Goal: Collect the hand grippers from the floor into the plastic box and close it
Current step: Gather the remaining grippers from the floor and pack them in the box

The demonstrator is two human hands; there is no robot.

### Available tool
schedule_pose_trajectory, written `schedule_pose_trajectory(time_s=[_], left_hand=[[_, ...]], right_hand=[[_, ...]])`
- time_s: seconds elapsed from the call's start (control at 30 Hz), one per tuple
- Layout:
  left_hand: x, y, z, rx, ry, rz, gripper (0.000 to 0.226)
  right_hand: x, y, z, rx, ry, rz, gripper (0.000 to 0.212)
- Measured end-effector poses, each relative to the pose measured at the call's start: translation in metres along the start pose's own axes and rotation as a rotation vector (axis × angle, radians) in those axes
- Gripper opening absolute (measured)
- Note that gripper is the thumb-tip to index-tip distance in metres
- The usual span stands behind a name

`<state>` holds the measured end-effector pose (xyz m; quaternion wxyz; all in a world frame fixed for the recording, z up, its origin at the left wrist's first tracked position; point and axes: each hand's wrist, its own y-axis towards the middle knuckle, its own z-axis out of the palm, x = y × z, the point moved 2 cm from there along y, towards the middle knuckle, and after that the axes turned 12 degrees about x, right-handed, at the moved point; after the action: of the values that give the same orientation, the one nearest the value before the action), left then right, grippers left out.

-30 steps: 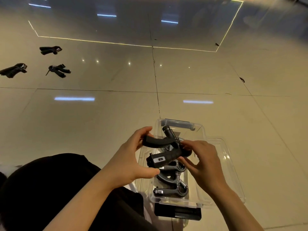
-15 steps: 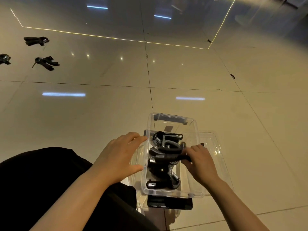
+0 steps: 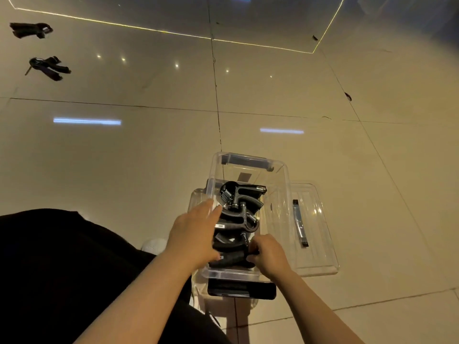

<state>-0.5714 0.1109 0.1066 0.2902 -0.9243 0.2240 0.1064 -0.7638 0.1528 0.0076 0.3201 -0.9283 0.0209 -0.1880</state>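
Observation:
A clear plastic box (image 3: 283, 194) stands open on the floor in front of me, with several black hand grippers (image 3: 242, 197) piled inside. My right hand (image 3: 269, 255) reaches into the near end and curls its fingers around the handle of the nearest hand gripper (image 3: 228, 260). My left hand (image 3: 196, 234) lies over the box's left wall with straight fingers, its thumb by that same gripper. The clear lid (image 3: 320, 244) lies flat on the floor against the box's right side. Two more hand grippers (image 3: 31, 29) (image 3: 48, 68) lie on the floor at the far left.
Glossy beige floor tiles surround the box. A black latch (image 3: 242, 290) sticks out at the box's near end and a grey one (image 3: 244, 161) at the far end. My dark-clothed knee (image 3: 62, 269) and a white shoe (image 3: 154, 245) are to the left of the box.
The hand gripper held above the box in both hands has gone down into the box's near end. My left hand let go and moved over the left wall. The view tilted down.

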Motion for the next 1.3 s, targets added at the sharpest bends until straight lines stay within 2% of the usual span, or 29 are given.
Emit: schedule_pose_trajectory(time_s=[0.07,0.13,0.27,0.33,0.47,0.53,0.67,1.03,1.2,1.3], left_hand=[[-0.004,0.010,0.025,0.113,0.188,-0.036,0.117],[-0.001,0.015,0.036,0.203,0.279,-0.084,0.125],[0.013,0.019,0.037,0.267,0.279,-0.088,0.123],[0.014,0.019,0.036,0.273,0.271,-0.077,0.121],[0.012,0.022,0.034,0.254,0.326,-0.109,0.128],[0.014,0.023,0.033,0.242,0.413,-0.135,0.134],[0.018,0.024,0.035,0.276,0.428,-0.161,0.134],[0.018,0.025,0.035,0.288,0.367,-0.172,0.133],[0.017,0.024,0.033,0.269,0.349,-0.177,0.132],[0.013,0.021,0.035,0.246,0.269,-0.174,0.123]], right_hand=[[0.001,0.008,0.001,0.068,-0.100,0.030,0.010],[0.001,0.014,0.004,0.153,-0.180,0.050,0.013],[-0.004,0.024,0.014,0.248,-0.302,0.124,0.023],[-0.007,0.027,0.015,0.233,-0.340,0.137,0.028],[-0.007,0.034,0.015,0.146,-0.248,0.054,0.060],[-0.008,0.037,0.018,0.178,-0.145,0.040,0.066],[-0.012,0.043,0.023,0.230,0.048,0.038,0.060],[-0.018,0.047,0.020,0.163,-0.039,0.049,0.039],[-0.018,0.047,0.022,0.172,-0.064,0.045,0.039],[-0.013,0.043,0.018,0.131,-0.026,0.058,0.038]])
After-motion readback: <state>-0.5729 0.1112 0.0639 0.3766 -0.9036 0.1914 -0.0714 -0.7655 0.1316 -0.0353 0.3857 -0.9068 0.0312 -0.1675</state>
